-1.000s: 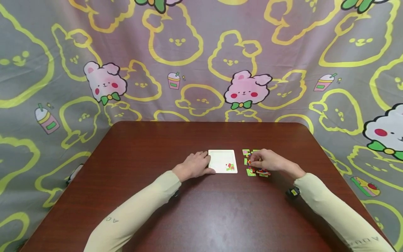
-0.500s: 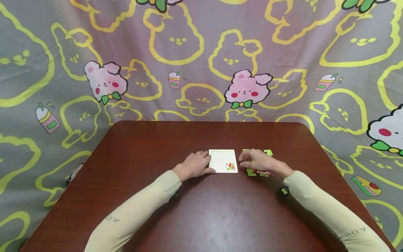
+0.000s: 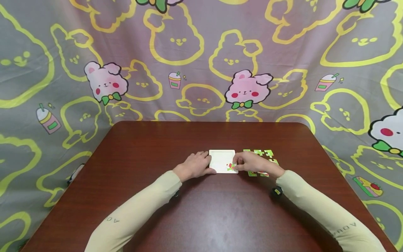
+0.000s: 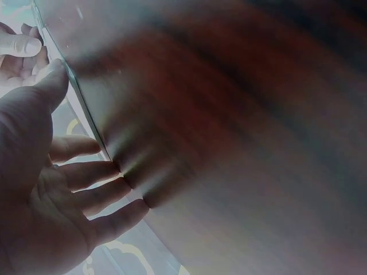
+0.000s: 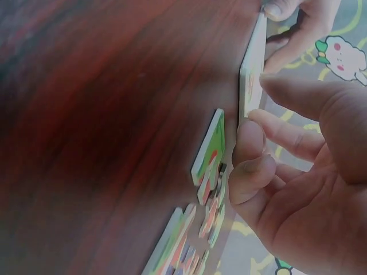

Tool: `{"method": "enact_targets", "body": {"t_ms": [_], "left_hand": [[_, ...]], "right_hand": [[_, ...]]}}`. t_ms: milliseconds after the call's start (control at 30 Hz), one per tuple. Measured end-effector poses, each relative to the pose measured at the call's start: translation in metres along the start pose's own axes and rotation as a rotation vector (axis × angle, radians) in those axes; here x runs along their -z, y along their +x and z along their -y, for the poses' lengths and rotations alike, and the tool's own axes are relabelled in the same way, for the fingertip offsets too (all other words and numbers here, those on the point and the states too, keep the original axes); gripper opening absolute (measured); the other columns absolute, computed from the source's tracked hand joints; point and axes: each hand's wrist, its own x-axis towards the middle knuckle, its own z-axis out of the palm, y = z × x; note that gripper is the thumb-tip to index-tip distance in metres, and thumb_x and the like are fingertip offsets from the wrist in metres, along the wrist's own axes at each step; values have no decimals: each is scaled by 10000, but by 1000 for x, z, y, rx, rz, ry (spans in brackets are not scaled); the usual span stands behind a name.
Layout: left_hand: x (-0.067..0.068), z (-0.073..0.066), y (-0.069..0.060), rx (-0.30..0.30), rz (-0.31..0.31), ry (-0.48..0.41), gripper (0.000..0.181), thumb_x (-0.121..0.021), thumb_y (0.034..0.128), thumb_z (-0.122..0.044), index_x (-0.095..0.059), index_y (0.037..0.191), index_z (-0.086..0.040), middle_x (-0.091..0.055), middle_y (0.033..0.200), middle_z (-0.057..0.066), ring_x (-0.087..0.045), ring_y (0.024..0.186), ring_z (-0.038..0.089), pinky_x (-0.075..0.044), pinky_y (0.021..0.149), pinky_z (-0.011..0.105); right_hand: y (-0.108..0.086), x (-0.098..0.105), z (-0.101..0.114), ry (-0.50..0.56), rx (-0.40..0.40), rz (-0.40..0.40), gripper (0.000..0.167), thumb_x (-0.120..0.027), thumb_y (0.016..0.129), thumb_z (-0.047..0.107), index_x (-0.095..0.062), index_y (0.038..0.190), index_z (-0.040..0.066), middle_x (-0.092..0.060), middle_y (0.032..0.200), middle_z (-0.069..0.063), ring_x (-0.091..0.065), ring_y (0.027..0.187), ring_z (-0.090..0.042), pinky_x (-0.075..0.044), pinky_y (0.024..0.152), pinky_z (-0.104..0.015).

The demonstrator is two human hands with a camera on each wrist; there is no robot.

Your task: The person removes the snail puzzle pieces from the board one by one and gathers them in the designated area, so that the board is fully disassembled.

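In the head view, a white square puzzle tray (image 3: 219, 159) lies flat on the table, with a red and green puzzle piece (image 3: 230, 167) in its lower right corner. My left hand (image 3: 195, 164) rests along the tray's left edge, fingers extended and thumb at the near corner. At the right edge, my right hand (image 3: 252, 162) reaches over the tray. Its thumb and index finger pinch a puzzle piece that is mostly hidden by the fingers. The right wrist view shows the right hand's (image 5: 304, 154) other fingers curled beside the tray (image 5: 252, 69).
Several loose puzzle pieces (image 3: 268, 153) lie on the brown table (image 3: 201, 210) right of the tray, some under the right hand. Behind the table hangs a grey curtain (image 3: 201, 52) with cartoon prints.
My right hand has moved left from the loose pieces to the tray's right edge, uncovering some pieces behind it. The left hand and the tray have stayed put.
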Motion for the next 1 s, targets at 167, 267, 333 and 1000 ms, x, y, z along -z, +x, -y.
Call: {"method": "enact_targets", "body": {"t_ms": [167,267,333,1000], "left_hand": [[0,0,1,-3,0,1,542,-577,897,-618,-615,1084,-111,-614,1240,133,-602,1120,302,-517,857,475],[1,0,1,-5,1,0,539,-578,897,-616,-616,1077,-109,-615,1236,138,-606,1108,304,-520,850,474],[1,0,1,-5,3,0,535,-580,896,-615,-618,1070,-111,-618,1225,135,-609,1094,301,-522,842,469],[1,0,1,1,11,-5,548,-579,896,-615,-622,1096,-106,-606,1271,150,-599,1133,313,-519,867,479]], "right_hand": [[2,-2,6,-62,59,-19,145,-730,848,120,-655,940,38,-671,665,43,-504,564,2,-437,592,-212],[3,-3,9,-83,46,-28,152,-734,838,100,-650,936,20,-695,678,37,-528,583,3,-451,615,-217],[3,-3,11,-95,28,-33,150,-741,834,97,-653,927,21,-706,690,32,-552,604,-1,-466,641,-231],[6,-5,13,-67,-13,-104,131,-686,875,56,-596,796,110,-595,627,54,-439,573,-64,-361,571,-242]]}}
